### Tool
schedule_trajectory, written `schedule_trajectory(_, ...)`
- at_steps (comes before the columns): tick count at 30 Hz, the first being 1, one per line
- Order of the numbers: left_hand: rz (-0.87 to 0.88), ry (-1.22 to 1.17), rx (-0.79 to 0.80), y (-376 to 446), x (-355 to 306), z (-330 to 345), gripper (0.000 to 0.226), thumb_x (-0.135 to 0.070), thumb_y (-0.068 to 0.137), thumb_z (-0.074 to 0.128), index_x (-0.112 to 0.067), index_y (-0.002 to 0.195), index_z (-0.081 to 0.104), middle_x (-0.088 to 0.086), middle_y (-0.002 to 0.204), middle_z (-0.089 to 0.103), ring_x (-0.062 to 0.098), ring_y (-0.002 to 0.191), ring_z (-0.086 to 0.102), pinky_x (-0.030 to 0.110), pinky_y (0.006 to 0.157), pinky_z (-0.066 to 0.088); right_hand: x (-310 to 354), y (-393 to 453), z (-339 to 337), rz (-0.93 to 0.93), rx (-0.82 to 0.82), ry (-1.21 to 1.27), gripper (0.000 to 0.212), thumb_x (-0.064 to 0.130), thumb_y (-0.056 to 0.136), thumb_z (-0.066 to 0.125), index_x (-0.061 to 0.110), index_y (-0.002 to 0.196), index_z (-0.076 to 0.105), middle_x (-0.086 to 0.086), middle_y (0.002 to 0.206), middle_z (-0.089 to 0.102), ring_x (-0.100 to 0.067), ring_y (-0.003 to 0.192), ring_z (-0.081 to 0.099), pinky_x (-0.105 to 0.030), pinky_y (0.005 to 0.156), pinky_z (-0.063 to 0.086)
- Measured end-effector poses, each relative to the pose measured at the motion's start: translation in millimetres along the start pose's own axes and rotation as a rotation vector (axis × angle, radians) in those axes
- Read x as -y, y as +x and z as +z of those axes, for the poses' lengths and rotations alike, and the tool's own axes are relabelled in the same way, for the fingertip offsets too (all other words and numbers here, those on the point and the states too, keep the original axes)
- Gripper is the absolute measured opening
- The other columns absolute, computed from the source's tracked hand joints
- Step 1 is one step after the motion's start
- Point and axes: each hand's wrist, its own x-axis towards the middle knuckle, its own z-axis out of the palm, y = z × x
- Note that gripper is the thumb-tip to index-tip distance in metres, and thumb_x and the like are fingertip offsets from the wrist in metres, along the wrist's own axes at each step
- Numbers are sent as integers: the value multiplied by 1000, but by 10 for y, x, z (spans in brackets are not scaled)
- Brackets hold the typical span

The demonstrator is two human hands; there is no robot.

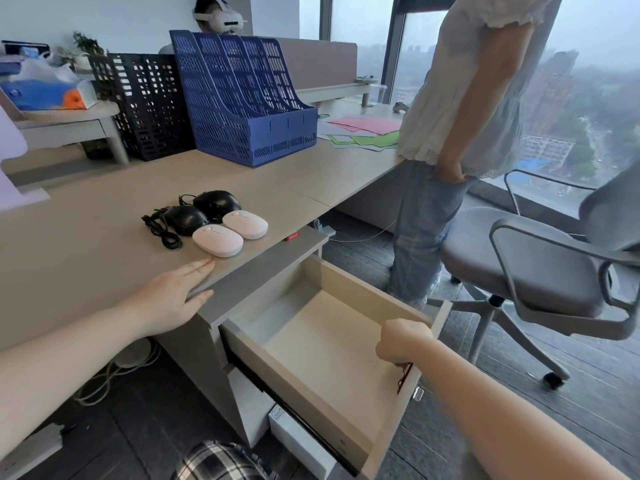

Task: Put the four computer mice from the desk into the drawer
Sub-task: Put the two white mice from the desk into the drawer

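Observation:
Two white mice (217, 240) (245, 224) and two black wired mice (185, 220) (216, 204) lie grouped near the desk's (86, 244) front edge, their black cables (161, 230) coiled at the left. Under that edge the drawer (325, 341) stands pulled out with nothing in it. My left hand (173, 299) lies flat on the desk edge just short of the nearer white mouse, fingers extended, holding nothing. My right hand (403, 341) is curled over the drawer's front panel, gripping it.
A blue file rack (249, 105) and a black one (149, 105) stand at the back of the desk, with coloured papers (363, 131) to the right. A person in jeans (450, 133) stands right of the desk beside a grey office chair (536, 268). White boxes (298, 441) sit below the drawer.

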Motion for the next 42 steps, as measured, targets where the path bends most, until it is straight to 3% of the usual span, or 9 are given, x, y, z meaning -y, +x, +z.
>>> schedule_trajectory(4, 10, -5, -84, 29, -4, -2, 52, -28, 93, 48, -18, 142, 34, -1, 152, 32, 15, 140, 29, 30, 113, 22, -32, 30, 3, 58, 86, 36, 25, 13, 72, 37, 11, 62, 60, 1, 57, 61, -16, 50, 56, -23, 55, 47)
schedule_trajectory(9, -27, 65, -192, 61, -16, -39, 42, -36, 91, 47, -24, 131, 52, -6, 142, 49, 18, 131, 44, 40, 101, 44, 39, 128, 36, 55, 166, -26, 32, 10, 70, 34, 11, 51, 60, -1, 51, 62, -18, 46, 56, -24, 58, 48)
schedule_trajectory(15, -21, 68, -248, 41, -43, -30, 38, -33, 91, 50, -25, 128, 56, -9, 137, 53, 17, 127, 49, 40, 91, 48, 86, 189, 106, 29, 185, -29, 29, 7, 71, 34, 9, 58, 59, -3, 54, 60, -20, 46, 55, -24, 58, 48)
schedule_trajectory(20, -34, 26, -153, 66, -4, -71, 38, -37, 93, 44, -26, 127, 56, -9, 136, 55, 14, 126, 48, 35, 94, 46, 198, 244, -154, -27, -59, 26, 18, 15, 77, 42, 10, 70, 58, -1, 71, 57, -23, 67, 56, -26, 60, 47)
schedule_trajectory(23, -95, -74, -232, 99, -27, -129, 35, -42, 86, 45, -20, 104, 66, -1, 106, 68, 22, 100, 61, 37, 76, 51, 492, 258, -479, -100, -236, 143, 24, 26, 81, 44, 17, 91, 65, -1, 89, 59, -24, 84, 57, -30, 71, 50)
schedule_trajectory(25, -180, -146, -336, 140, -64, -175, 31, -46, 83, 53, -19, 96, 62, -1, 96, 62, 21, 90, 59, 36, 69, 49, 757, 252, -714, -168, -335, 282, 28, 26, 82, 43, 19, 97, 65, -1, 100, 64, -24, 93, 60, -31, 75, 51)
schedule_trajectory(30, -346, -317, -294, 356, -172, -248, 81, -70, 54, 63, -18, 115, 49, -2, 105, 45, 18, 101, 48, 36, 87, 44, 1430, 323, -1280, -332, -533, 554, 34, 32, 86, 54, 19, 116, 59, -6, 112, 65, -27, 107, 59, -38, 88, 51)
schedule_trajectory(35, -411, -247, -169, 650, -155, -180, 96, -69, 55, 71, -18, 129, 39, 13, 131, 46, 31, 122, 44, 39, 96, 39, 1878, 557, -1532, -497, -447, 480, 63, 36, 83, 62, 21, 140, 37, -12, 137, 51, -31, 124, 48, -39, 99, 44)
schedule_trajectory(42, -448, -139, -152, 790, -117, -129, 108, -78, 47, 66, -12, 128, 40, 15, 128, 50, 33, 120, 46, 40, 97, 40, 2099, 697, -1578, -533, -386, 474, 71, 41, 81, 66, 17, 141, 36, -9, 137, 51, -29, 124, 50, -37, 98, 42)
